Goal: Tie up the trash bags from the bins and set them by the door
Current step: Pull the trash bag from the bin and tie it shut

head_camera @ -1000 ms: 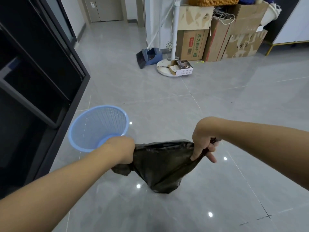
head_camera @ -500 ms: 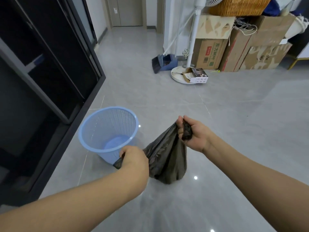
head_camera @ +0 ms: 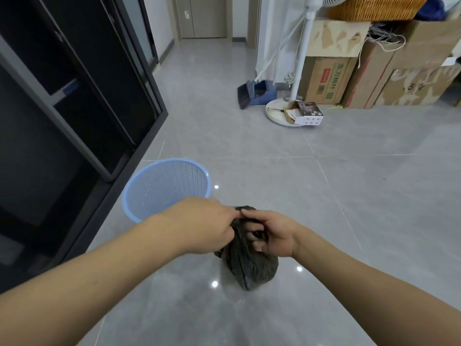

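Both hands meet at the neck of the black trash bag (head_camera: 249,265): left hand (head_camera: 207,226) and right hand (head_camera: 272,233) clamped on it. Cross the gathered ends, cinch the knot tight, clear of the blue bin (head_camera: 164,188).

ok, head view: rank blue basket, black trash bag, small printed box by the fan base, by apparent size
1. Blue basket, clearly the largest in frame.
2. Black trash bag, partly covered by the left hand and right hand, so its full extent is unsure.
3. Small printed box, smallest, though it sits farther from the camera.
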A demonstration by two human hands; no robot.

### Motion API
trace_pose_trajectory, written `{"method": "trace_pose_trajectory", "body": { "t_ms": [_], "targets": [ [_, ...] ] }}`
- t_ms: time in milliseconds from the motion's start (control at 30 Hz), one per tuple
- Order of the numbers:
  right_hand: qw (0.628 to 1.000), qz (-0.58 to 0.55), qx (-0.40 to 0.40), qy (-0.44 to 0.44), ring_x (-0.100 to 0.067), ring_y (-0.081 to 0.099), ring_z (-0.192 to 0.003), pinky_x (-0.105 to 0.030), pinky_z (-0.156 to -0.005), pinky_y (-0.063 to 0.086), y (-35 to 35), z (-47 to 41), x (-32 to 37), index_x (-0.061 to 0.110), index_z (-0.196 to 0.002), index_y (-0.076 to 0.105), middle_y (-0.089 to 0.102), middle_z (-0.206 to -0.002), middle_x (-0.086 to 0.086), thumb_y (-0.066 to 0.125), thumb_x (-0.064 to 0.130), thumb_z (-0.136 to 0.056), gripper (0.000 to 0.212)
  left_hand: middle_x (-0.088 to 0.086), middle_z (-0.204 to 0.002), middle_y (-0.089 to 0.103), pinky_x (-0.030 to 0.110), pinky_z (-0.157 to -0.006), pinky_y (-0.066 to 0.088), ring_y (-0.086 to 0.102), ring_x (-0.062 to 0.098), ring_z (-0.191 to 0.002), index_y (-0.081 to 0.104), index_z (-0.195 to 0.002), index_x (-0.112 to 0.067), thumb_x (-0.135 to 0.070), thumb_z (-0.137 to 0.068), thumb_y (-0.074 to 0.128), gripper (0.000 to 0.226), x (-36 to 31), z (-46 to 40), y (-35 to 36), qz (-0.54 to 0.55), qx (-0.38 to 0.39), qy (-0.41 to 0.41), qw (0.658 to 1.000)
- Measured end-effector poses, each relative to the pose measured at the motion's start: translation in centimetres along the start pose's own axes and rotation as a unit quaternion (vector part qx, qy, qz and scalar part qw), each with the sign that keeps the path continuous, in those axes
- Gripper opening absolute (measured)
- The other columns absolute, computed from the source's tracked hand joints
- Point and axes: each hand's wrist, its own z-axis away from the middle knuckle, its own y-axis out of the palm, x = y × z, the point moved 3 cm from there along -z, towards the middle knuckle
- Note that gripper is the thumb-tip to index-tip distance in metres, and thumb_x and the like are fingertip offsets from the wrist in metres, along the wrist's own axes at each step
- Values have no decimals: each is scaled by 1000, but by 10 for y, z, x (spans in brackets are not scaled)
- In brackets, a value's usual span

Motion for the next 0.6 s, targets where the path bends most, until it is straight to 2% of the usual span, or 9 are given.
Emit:
{"method": "trace_pose_trajectory", "body": {
  "t_ms": [100,200,267,333,433,533,600],
  "targets": [
    [997,-21,69,39,-12,17,-50,-23,-45,15,8,1,-6,16,-67,58,19,-59,5,47,20,-79,17,-5,-64,48,30,-47,29,46,15,-57,44,-81,-22,-27,-92,38,14,18,-6,-3,15,-56,-4,998],
    [991,-47,116,45,-14,17,-53,-26,-49,14,14,2,-8,15,-73,44,19,-66,2,39,22,-73,9,-10,-65,52,27,-49,34,49,6,-61,55,-90,-26,-28,-87,49,7,30,-12,-6,71,-80,-6,994],
    [988,-34,144,42,-15,19,-55,-26,-51,14,19,4,-6,15,-75,45,20,-69,1,42,22,-73,8,-11,-65,55,26,-51,40,51,3,-62,59,-86,-27,-28,-82,55,5,31,-15,-9,126,-80,-6,989],
    [986,-1,161,33,-15,20,-56,-26,-52,16,23,7,-5,15,-76,46,20,-72,0,50,21,-75,7,-8,-65,60,26,-51,43,55,7,-61,62,-81,-24,-26,-78,59,5,31,-20,-13,167,-71,-15,983],
    [987,47,149,24,-13,24,-56,-26,-53,16,27,9,-2,17,-80,49,22,-72,0,62,23,-80,14,-5,-57,63,22,-46,39,54,7,-50,63,-69,-21,-23,-75,60,8,29,-28,-19,236,-16,-35,971],
    [980,170,103,5,-11,28,-57,-30,-57,12,32,11,-1,19,-90,62,37,-69,1,65,34,-82,17,-11,-51,64,14,-37,33,45,0,-35,65,-65,-18,-21,-75,57,13,29,-35,-26,268,9,-32,963],
    [969,235,74,-2,-9,35,-53,-23,-54,19,36,11,0,23,-87,65,48,-67,4,67,37,-82,16,-9,-53,65,11,-34,32,44,0,-34,68,-68,-18,-21,-74,59,11,30,-41,-30,271,9,-29,962]
  ]
}}
